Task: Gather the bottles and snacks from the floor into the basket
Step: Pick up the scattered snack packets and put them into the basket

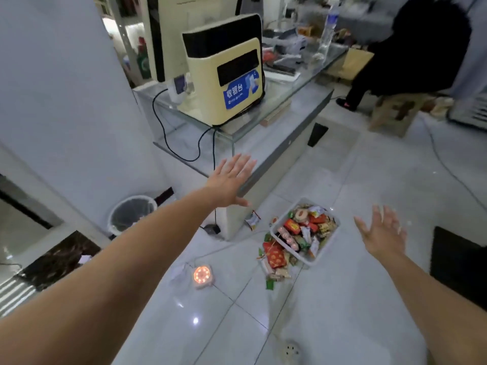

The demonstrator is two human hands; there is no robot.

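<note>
Reach step: my left hand (232, 180) and right hand (382, 233) both spread, empty. Basket (309, 260) between them — snacks (275, 262) spilled near its left edge. Next: crouch, scoop these in.

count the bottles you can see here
1: a clear bottle standing on the glass counter at the top. None shows on the floor; blurred shelf items at left might be more.

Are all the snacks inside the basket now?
No, a heap of wrapped snacks lies on the floor beside the basket, and one packet lies apart.
</note>
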